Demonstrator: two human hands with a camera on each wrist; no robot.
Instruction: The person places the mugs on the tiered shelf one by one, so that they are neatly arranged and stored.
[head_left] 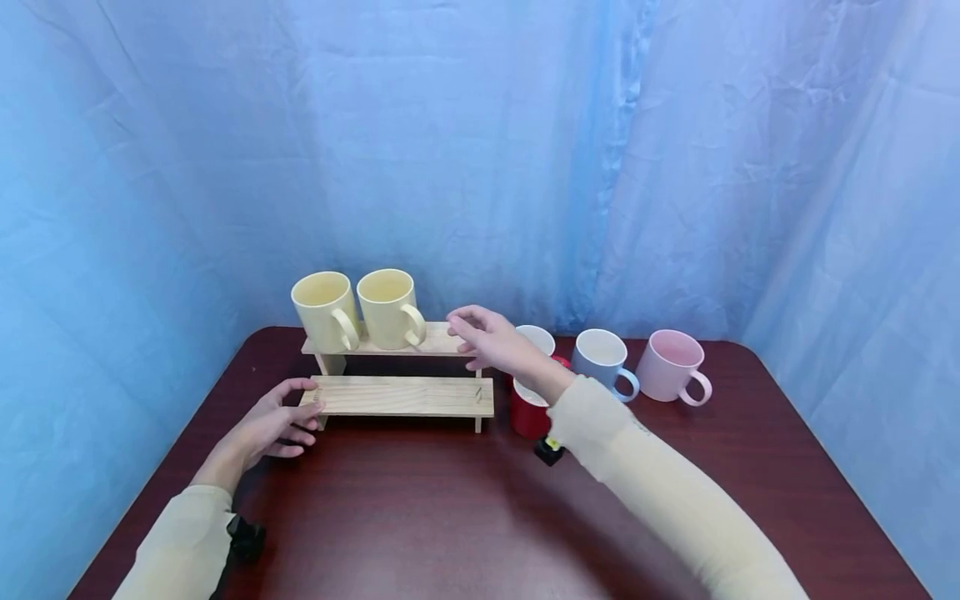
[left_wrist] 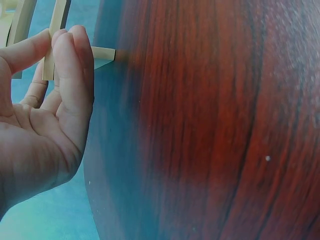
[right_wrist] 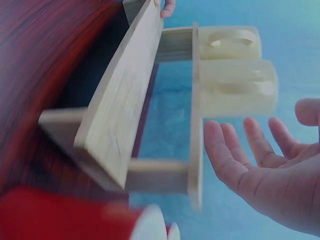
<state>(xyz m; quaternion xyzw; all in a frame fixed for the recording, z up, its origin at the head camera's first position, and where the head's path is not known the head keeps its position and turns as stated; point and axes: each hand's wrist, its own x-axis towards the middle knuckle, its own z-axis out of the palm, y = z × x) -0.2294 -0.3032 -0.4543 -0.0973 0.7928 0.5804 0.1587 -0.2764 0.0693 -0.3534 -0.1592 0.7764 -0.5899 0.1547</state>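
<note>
Two pale yellow mugs, a left one [head_left: 324,312] and a right one [head_left: 388,308], stand upright side by side on the upper board of a two-tier wooden rack [head_left: 397,396]. My left hand [head_left: 273,421] holds the left end of the rack's lower board between thumb and fingers; the left wrist view shows the fingers [left_wrist: 72,65] around the board's end. To the right of the yellow mugs, my right hand [head_left: 491,337] hovers by the upper board with nothing in it. In the right wrist view its fingers [right_wrist: 260,145] are spread, apart from the mugs.
A red mug [head_left: 529,414] with a white inside stands right of the rack, another white-lined mug [head_left: 537,337] behind it, partly hidden by my right arm. Further right are a light blue mug [head_left: 598,364] and a pink mug [head_left: 667,367]. Blue curtains [head_left: 465,150] surround the dark table [head_left: 390,517].
</note>
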